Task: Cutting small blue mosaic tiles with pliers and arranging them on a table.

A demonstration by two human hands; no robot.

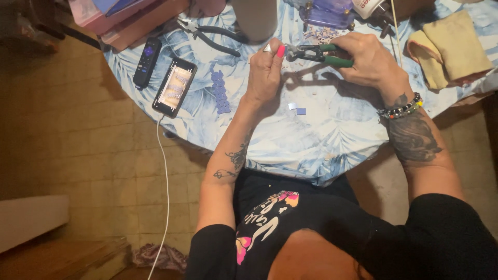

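- The right hand is wrapping its fingers tightly around the green handles of a pair of small pliers, clamping them shut.
- The left hand is pinching its fingers together right at the pliers' tip, apparently on a tiny piece too small to make out.
- The pliers are hovering just above the worktop, near its far side, between the two hands.
- Their long axis is lying nearly level, running left to right, with the nose pointing toward the left hand and the handles toward the right palm.
- Doing this well likely means keeping the left pinch steady and close to the nose while the right hand is squeezing gently, so the small piece is not slipping or bending.
- Lying on the leaf-patterned cloth nearer the body are two small pale squares.
- Further left are resting a lilac beaded strip, a phone on a white cable, a dark remote and larger black-handled pliers.
- Folded tan cloths are sitting at the right.
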